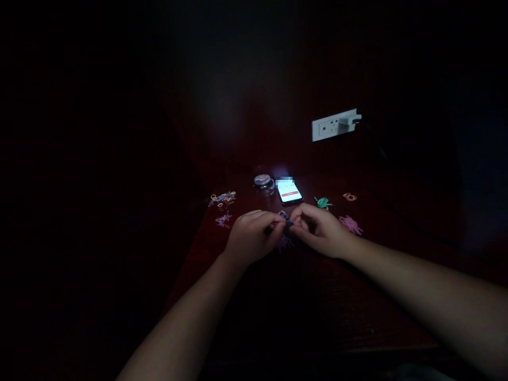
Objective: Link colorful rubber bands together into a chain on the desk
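My left hand (256, 233) and my right hand (320, 228) meet above the dark red table, fingertips pinched and nearly touching. A thin, pale elastic band (289, 221) shows between them, partly covered by the fingers. Just beneath and behind the hands lie purple bands (284, 243), partly hidden. To the right of my right hand is a heap of pink bands (351, 225). Green bands (324, 202) lie just beyond that hand. Left of my left hand are a small lilac heap (223, 219) and a mixed-colour heap of bands (223, 199).
A lit phone (289, 191) lies behind the hands, beside a small clear jar with a lid (262, 181). A few orange bands (350, 197) are at the right. On the wall, a white socket panel (327, 127) holds a plug (351, 121). Surroundings are very dark.
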Demonstrator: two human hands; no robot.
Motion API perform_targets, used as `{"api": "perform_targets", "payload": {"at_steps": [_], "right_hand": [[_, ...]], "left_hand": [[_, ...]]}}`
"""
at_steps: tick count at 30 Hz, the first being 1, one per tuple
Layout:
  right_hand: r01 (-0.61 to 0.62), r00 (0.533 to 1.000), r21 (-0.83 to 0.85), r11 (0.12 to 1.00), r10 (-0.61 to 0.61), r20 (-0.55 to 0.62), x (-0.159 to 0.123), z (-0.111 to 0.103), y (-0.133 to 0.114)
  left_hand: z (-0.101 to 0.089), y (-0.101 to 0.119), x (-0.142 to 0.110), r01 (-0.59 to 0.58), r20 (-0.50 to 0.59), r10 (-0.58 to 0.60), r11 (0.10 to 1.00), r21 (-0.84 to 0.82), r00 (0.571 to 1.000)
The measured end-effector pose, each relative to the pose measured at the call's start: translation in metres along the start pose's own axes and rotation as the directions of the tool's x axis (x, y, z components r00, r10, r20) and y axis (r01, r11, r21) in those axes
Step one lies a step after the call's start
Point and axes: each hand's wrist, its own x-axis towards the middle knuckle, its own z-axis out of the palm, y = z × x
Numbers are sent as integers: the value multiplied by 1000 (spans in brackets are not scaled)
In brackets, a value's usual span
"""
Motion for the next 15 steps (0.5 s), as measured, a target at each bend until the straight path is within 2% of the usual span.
{"api": "perform_targets", "payload": {"at_steps": [15], "right_hand": [[18, 999, -54, 998, -20, -25, 0, 0, 1]], "left_hand": [[0, 0, 0, 7, -5, -7, 1000, 11, 1000]]}}
